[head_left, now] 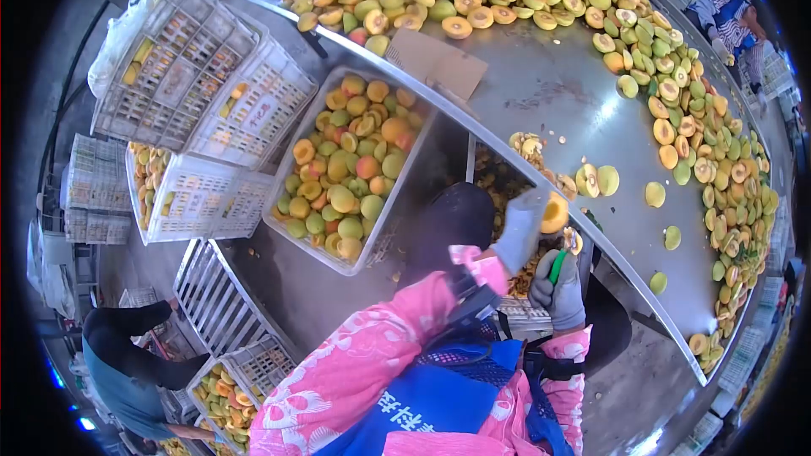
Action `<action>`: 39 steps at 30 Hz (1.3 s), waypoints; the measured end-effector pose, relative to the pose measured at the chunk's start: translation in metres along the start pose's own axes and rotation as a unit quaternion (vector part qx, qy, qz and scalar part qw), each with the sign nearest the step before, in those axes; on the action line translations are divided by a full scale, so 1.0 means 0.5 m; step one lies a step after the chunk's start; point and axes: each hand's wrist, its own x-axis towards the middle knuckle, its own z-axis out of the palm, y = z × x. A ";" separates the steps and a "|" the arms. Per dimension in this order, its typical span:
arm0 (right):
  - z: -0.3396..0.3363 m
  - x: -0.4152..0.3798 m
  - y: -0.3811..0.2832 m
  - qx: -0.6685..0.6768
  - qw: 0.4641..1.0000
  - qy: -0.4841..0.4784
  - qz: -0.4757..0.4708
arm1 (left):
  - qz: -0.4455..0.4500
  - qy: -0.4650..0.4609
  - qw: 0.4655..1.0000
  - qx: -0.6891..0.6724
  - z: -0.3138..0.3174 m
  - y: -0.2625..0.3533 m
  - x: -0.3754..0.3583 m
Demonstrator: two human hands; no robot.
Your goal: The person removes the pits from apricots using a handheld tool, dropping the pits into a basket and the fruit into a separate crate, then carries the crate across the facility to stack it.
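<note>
The left hand [517, 232], gloved and blurred, grips a yellow-orange stone-fruit half [555, 214]; the gloved right hand [561, 291] closes round a green-handled tool [557, 266].
The stone-fruit half sits at the left hand's two o'clock, by the edge of the steel table [557, 59]. Cut fruit [722, 171] lines the table from eleven round to four; a white plastic crate [394, 196] of fruit stands at ten o'clock.

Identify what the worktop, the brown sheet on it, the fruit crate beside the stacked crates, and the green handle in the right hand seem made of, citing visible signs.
Worktop: probably stainless steel, smooth and grey, with bright glare.
Brown sheet: likely cardboard, matte with straight edges.
Crate: probably moulded plastic; pale, smooth rim, rounded corners.
Green handle: perhaps plastic, brightly coloured; finish too small to settle.
</note>
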 end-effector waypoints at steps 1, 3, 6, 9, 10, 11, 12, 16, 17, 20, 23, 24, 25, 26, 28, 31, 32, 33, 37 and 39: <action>-0.066 0.023 0.043 -0.003 1.000 0.000 0.006 | 0.105 0.037 0.994 0.007 -0.028 -0.005 0.004; -0.163 0.037 0.122 -0.796 0.566 0.169 -0.135 | 0.101 -0.018 0.995 -0.013 -0.132 0.079 -0.008; -0.098 0.033 0.064 -0.776 0.591 0.218 -0.007 | 0.148 0.090 0.984 0.032 -0.358 0.121 -0.011; -0.094 0.032 0.074 -0.736 0.621 0.259 -0.071 | 0.200 0.307 0.886 0.283 -0.598 0.127 -0.032; -0.101 0.034 0.078 -0.720 0.642 0.249 -0.085 | 0.208 0.369 0.815 0.396 -0.626 0.140 -0.052; -0.101 0.039 0.083 -0.703 0.662 0.239 -0.100 | 0.207 0.370 0.815 0.395 -0.651 0.136 -0.069; -0.096 0.038 0.093 -0.704 0.662 0.238 -0.098 | 0.237 0.355 0.775 0.465 -0.677 0.119 -0.087; -0.087 0.031 0.142 -0.708 0.672 0.198 -0.089 | 0.201 0.203 0.682 0.674 -0.692 0.038 -0.110; -0.088 0.034 0.153 -0.701 0.681 0.189 -0.099 | 0.133 0.106 0.680 0.714 -0.692 0.024 -0.110; -0.061 0.027 0.152 -0.691 0.689 0.198 -0.093 | 0.160 0.161 0.705 0.672 -0.704 0.003 -0.095; -0.040 0.022 0.149 -0.692 0.677 0.231 -0.097 | 0.200 0.206 0.714 0.639 -0.718 0.012 -0.103; -0.037 0.024 0.145 -0.684 0.691 0.215 -0.087 | 0.211 0.195 0.679 0.675 -0.716 0.023 -0.103; -0.036 0.019 0.141 -0.675 0.703 0.210 -0.079 | 0.207 0.184 0.665 0.693 -0.737 0.009 -0.088; -0.044 0.015 0.146 -0.674 0.698 0.185 -0.157 | 0.204 0.174 0.651 0.711 -0.758 -0.005 -0.072; -0.042 0.015 0.132 -0.684 0.676 0.158 -0.225 | 0.192 0.155 0.602 0.759 -0.777 -0.010 -0.050; -0.030 0.018 0.112 -0.652 0.697 0.217 -0.204 | 0.220 0.104 0.569 0.786 -0.736 0.058 -0.074; -0.025 0.024 0.112 -0.614 0.726 0.246 -0.185 | 0.236 0.094 0.559 0.789 -0.721 0.073 -0.062; -0.020 0.023 0.113 -0.603 0.732 0.256 -0.188 | 0.212 0.095 0.540 0.809 -0.709 0.082 -0.061; -0.001 -0.008 0.084 -0.457 0.820 0.267 -0.218 | 0.292 0.045 0.661 0.690 -0.394 0.161 -0.008; 0.001 -0.020 0.069 -0.422 0.835 0.271 -0.228 | 0.394 -0.040 0.727 0.561 -0.190 0.180 0.029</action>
